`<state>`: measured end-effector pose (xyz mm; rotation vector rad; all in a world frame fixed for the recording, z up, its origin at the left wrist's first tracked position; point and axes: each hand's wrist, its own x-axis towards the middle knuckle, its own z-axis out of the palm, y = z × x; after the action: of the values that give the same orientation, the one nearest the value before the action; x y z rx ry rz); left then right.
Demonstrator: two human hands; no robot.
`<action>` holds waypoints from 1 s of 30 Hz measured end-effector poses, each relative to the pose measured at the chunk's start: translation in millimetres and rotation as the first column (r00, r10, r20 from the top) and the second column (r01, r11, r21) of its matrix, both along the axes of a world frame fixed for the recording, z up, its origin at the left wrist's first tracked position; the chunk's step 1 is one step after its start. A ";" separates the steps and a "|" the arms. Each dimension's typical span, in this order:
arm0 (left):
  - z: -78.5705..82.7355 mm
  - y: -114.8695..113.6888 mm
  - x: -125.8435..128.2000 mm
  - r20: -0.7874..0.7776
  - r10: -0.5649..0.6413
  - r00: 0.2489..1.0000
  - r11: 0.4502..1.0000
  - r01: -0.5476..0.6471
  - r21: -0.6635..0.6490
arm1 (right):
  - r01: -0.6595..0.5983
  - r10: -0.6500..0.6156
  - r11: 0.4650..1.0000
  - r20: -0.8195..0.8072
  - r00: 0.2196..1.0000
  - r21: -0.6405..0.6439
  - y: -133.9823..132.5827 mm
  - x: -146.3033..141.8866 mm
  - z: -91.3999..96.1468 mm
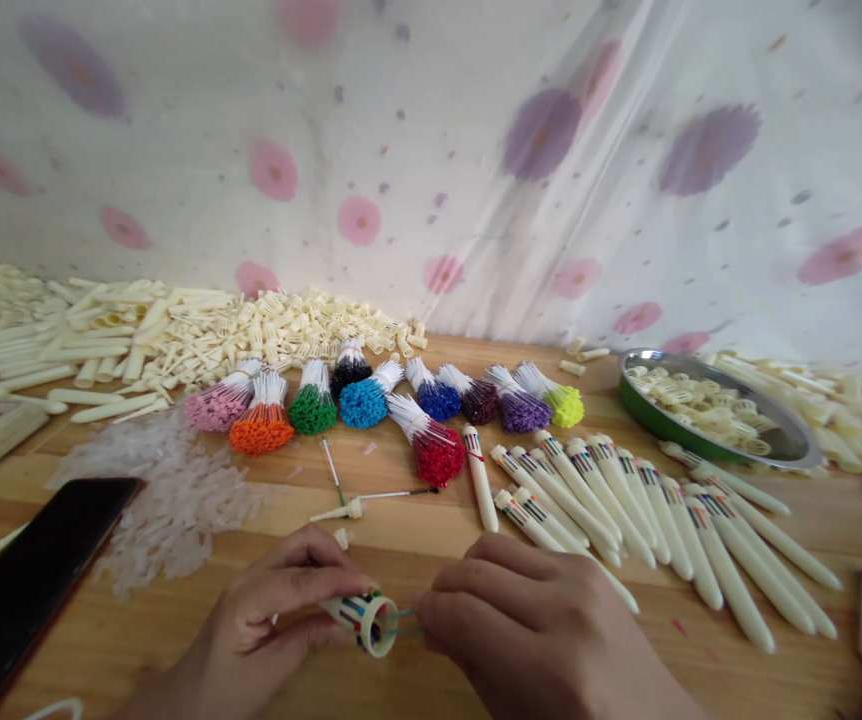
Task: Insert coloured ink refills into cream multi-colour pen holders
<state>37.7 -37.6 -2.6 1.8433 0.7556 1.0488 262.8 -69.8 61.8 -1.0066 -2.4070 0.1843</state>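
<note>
My left hand (281, 610) grips a short cream multicolour pen barrel (360, 608) with coloured sliders in its slots. Its round open mouth faces to the right. Close to that mouth, my right hand (528, 620) is closed, with thin bluish strands (405, 622) running from its fingertips to the opening. What exactly these strands are is unclear, since the fingers hide their other end. Just beyond my hands lie a small cream pen part (348, 509), a green-tipped refill (333, 470) and a dark-tipped refill (393, 494).
Refill bundles (262, 425) in several colours stand across the middle. Assembled multicolour pens (611, 490) lie to the right, before a green-sided metal bowl (701, 440). Cream parts (251, 330) are heaped behind. At left are clear plastic pieces (176, 500) and a phone (33, 590).
</note>
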 end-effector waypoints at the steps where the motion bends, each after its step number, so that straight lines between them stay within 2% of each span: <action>1: 0.4 -0.3 0.1 0.002 0.000 1.000 1.000 0.000 0.002 | -0.007 0.007 1.000 0.000 1.000 0.010 -0.3 0.2 0.6; 11: -0.6 0.3 0.3 -0.010 -0.043 0.999 0.999 0.043 0.017 | -0.076 0.077 0.997 -0.021 0.997 0.022 1.1 -1.7 3.9; 15: -0.1 1.5 -1.1 -0.033 -0.044 0.998 0.998 0.045 0.044 | -0.067 0.068 0.997 -0.044 0.997 0.027 1.5 -1.5 4.3; 21: -1.0 0.4 -1.0 0.023 0.063 0.998 0.996 -0.064 0.065 | 0.032 -0.032 0.999 -0.092 0.995 0.006 -1.0 -2.0 -2.6; 25: -0.9 -1.4 -0.4 0.031 0.188 0.982 0.969 -0.191 0.160 | 0.113 -0.111 0.994 -0.148 0.983 0.004 -0.3 -6.5 -11.2; 30: -1.4 -1.5 -1.0 -0.017 0.235 0.972 0.944 -0.224 0.243 | 0.138 -0.142 0.990 -0.151 0.978 -0.036 -2.9 -11.9 -14.7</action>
<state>36.7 -39.1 -4.0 2.0239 0.9217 1.2984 250.9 -72.7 47.2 -1.1267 -2.1921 0.2341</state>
